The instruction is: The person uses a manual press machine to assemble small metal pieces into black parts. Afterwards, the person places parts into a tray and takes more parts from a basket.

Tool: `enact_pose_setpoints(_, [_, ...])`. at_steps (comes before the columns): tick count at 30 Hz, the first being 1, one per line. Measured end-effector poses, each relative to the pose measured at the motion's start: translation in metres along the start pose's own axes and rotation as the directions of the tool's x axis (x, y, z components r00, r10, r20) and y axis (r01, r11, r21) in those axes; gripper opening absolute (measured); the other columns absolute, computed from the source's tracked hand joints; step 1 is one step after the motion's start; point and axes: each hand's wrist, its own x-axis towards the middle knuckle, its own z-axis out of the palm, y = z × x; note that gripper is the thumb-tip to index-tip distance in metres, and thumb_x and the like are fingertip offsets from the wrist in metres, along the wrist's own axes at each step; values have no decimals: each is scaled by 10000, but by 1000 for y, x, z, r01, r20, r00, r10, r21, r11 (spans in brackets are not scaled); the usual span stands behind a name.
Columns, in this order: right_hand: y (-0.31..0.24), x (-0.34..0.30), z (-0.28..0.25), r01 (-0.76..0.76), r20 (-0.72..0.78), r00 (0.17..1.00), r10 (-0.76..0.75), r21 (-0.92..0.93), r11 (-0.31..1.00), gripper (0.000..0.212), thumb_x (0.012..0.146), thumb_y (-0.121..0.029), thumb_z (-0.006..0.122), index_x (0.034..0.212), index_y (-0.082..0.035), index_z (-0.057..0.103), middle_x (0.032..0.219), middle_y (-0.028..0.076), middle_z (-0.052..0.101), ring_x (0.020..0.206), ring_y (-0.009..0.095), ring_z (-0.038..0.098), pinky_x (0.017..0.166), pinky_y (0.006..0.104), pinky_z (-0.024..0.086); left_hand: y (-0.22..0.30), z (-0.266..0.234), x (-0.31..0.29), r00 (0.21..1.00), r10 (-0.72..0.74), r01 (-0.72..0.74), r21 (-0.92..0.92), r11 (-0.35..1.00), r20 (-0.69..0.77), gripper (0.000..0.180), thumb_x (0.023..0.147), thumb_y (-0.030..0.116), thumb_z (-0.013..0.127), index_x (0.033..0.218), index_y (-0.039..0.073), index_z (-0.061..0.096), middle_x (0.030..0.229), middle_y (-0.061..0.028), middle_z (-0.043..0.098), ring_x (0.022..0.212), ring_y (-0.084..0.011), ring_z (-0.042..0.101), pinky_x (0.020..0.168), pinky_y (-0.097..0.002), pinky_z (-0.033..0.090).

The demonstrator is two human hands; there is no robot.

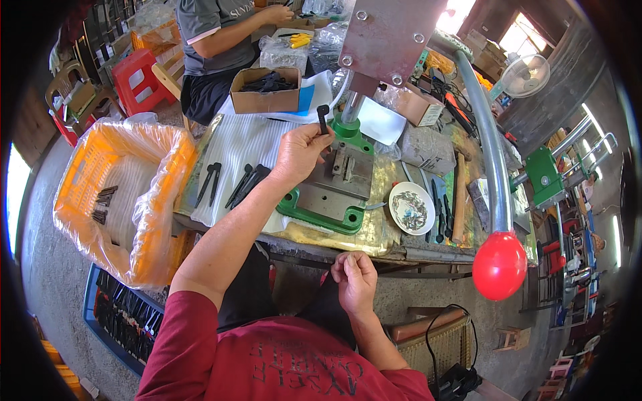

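My left hand [301, 155] reaches over the worktable and pinches a black part with a rounded head [323, 119], held upright. It is just left of the ram of a green hand press [319, 219], above a steel fixture block [344, 167] on the press base. My right hand [356, 279] is near my lap, below the table edge, with its fingers curled together; whatever they may hold is hidden. Several similar black parts [245, 184] lie on white foam sheet [231, 144] left of the press. A white dish [411, 208] of small metal pieces sits to its right.
The press lever ends in a red ball [499, 266] at right. A wooden handle [459, 200] lies near the dish. A cardboard box [266, 100] holds more black parts. A plastic-lined orange crate [167, 180] stands left. Across the table sits another person [217, 47].
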Motion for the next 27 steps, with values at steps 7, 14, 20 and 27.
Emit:
enact_pose_setpoints(7, [1, -1, -3, 0, -3, 1000, 0, 16, 1000, 119, 835, -128, 450, 799, -16, 467, 736, 66, 487, 564, 105, 414, 497, 215, 340, 0, 3, 1, 1000, -3, 3, 72, 997, 5, 98, 780, 75, 531, 843, 13, 572, 688, -13, 552, 625, -72, 527, 462, -181, 431])
enact_pose_setpoints(14, [2, -1, -6, -3, -13, 1000, 3, 26, 1000, 113, 831, -128, 455, 797, -20, 463, 736, 65, 487, 567, 107, 415, 499, 220, 341, 0, 4, 1, 1000, -16, 16, 112, 994, -3, 105, 779, 76, 531, 857, 21, 575, 701, -8, 562, 623, -70, 523, 487, -190, 446])
enact_pose_setpoints(20, [3, -1, -8, 9, -5, 1000, -9, 12, 1000, 115, 833, -120, 449, 797, -13, 466, 731, 62, 483, 563, 101, 410, 497, 217, 335, 2, 4, 4, 999, 31, -40, 223, 974, 42, 108, 774, 96, 534, 834, 26, 589, 683, -10, 564, 598, -74, 523, 501, -210, 456])
enact_pose_setpoints(27, [-17, 2, -7, 158, 34, 987, -155, -91, 983, 102, 830, -84, 427, 805, 7, 463, 748, 80, 480, 560, 96, 398, 498, 209, 330, -2, 5, 6, 962, 252, -273, 359, 893, 105, 79, 742, 49, 545, 794, -8, 560, 620, -78, 543, 522, -88, 491, 479, -242, 420])
